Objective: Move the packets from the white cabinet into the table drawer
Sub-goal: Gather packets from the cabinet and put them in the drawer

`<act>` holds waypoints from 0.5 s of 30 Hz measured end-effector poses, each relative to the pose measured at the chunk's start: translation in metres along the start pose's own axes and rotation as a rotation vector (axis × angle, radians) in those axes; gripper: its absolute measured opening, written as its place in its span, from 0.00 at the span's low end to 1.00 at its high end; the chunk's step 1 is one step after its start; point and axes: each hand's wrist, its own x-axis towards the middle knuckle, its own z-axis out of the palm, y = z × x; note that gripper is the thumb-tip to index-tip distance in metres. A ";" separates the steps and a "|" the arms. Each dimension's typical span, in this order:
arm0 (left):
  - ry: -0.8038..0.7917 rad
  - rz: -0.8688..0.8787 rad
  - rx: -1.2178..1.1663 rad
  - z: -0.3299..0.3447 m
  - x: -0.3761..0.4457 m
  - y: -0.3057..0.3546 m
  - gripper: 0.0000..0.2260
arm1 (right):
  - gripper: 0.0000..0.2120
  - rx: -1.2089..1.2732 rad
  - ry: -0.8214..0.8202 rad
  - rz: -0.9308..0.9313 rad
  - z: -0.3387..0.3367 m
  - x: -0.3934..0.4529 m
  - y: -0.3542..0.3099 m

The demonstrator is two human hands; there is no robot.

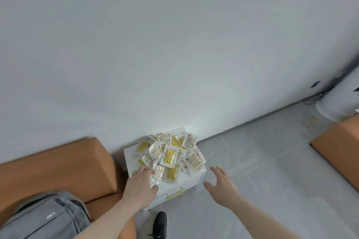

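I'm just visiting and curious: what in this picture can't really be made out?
- Table drawer: not in the head view at all.
- Print on the packets: too small.
- Cabinet inside: its front is closed.
- Left hand fingertips: hidden among packets.
- Backpack: cut by the bottom edge.

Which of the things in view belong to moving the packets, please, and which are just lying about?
Job: packets, heaped on the white cabinet; left hand, gripping packets at the heap's near edge; right hand, open beside the cabinet.

Lying about: grey backpack, tan sofa, tan seat at right, stray packet on the floor.
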 end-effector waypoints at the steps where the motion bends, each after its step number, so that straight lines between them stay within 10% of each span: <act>1: -0.014 0.023 0.000 0.001 0.021 -0.002 0.22 | 0.32 0.010 0.002 0.017 0.003 0.017 -0.002; 15: -0.091 0.210 -0.017 0.086 0.262 0.011 0.20 | 0.34 0.063 -0.028 0.172 0.077 0.264 0.054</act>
